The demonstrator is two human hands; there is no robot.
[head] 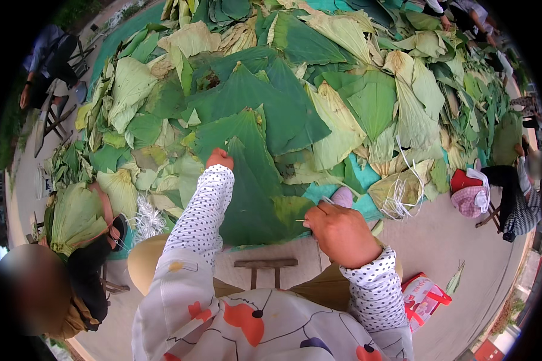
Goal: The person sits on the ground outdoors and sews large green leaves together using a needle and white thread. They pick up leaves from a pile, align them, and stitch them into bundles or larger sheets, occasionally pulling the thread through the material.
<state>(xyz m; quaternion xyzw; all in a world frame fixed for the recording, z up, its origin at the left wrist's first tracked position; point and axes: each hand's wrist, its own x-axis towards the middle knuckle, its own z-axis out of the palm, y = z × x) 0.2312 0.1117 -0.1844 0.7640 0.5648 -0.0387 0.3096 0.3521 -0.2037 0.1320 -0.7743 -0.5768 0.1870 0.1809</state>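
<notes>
A broad heap of green and yellowed lotus leaves (194, 38), many folded into fans, lies before me. My left hand (220, 159) is closed in a fist at the left edge of a folded dark green leaf (253, 194); whether it pinches the leaf cannot be told. Past the lower right of that leaf, my right hand (341, 232) grips a thin yellowish needle-like stick (301, 220) between thumb and finger, its tip pointing left over a yellow-green patch. More folded dark leaves (262, 106) lie stacked just beyond.
White string (397, 198) lies on leaves at right, another bundle (148, 221) at left. A wooden stool (265, 263) stands between my knees. A red and white bag (422, 300) rests on the concrete. Co-workers sit at left (83, 270) and right (519, 198). Green sheeting (368, 173) lies underneath.
</notes>
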